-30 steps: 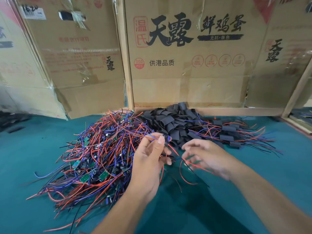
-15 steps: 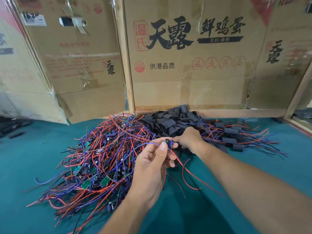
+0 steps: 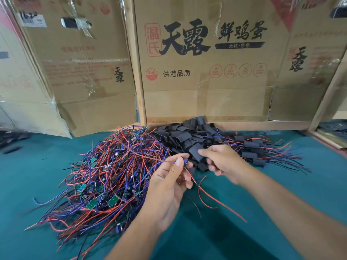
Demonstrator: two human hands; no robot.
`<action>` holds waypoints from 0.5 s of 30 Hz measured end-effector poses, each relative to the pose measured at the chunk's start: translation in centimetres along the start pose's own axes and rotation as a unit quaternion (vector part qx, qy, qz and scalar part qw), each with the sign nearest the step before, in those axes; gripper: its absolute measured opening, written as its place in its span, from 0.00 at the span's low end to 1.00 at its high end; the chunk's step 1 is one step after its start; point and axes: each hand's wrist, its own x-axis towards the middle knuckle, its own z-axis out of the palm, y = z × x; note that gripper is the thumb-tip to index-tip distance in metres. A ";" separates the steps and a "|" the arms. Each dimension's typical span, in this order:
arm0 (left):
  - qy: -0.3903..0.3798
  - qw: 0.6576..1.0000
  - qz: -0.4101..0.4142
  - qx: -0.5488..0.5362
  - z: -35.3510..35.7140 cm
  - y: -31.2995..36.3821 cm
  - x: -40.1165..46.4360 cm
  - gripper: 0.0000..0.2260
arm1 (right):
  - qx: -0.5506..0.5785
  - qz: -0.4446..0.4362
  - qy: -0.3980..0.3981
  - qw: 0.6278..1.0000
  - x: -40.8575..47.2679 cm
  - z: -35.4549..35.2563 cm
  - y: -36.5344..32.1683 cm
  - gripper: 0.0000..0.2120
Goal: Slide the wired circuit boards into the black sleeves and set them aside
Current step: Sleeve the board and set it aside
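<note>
My left hand (image 3: 170, 182) pinches a small wired circuit board (image 3: 185, 161) between thumb and fingertips; its red wires (image 3: 210, 196) trail down over the green table. Just to its right, my right hand (image 3: 223, 162) pinches a flat black sleeve (image 3: 195, 153), lifted off the heap of black sleeves (image 3: 189, 135). A tangled pile of wired circuit boards (image 3: 105, 177) with red, blue and black leads lies to the left. Sleeved boards (image 3: 251, 147) lie in a row at the right.
Tall cardboard boxes (image 3: 206, 72) and a wooden frame (image 3: 137, 72) wall off the back of the green table (image 3: 309, 184). A few black pieces (image 3: 11, 147) lie at the far left edge.
My right hand reached forward into the sleeve heap, then drew back toward my left hand with one black sleeve. My left hand kept its hold on the board.
</note>
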 end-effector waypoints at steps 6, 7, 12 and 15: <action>-0.104 0.989 -0.103 0.024 0.8 -0.4 -0.9 0.11 | 0.025 -0.106 -0.100 0.989 -9.2 -1.0 1.3 0.09; -0.112 0.987 -0.111 0.030 0.8 -0.5 -1.0 0.10 | 0.035 -0.110 -0.108 0.987 -9.7 -1.1 1.6 0.07; -0.124 0.983 -0.131 0.043 0.4 -0.6 -1.0 0.09 | 0.165 -0.070 -0.170 0.969 -10.1 -1.7 2.7 0.09; -0.128 0.981 -0.135 0.055 0.4 -0.9 -1.0 0.09 | 0.201 -0.082 -0.177 0.960 -9.8 -1.7 3.3 0.09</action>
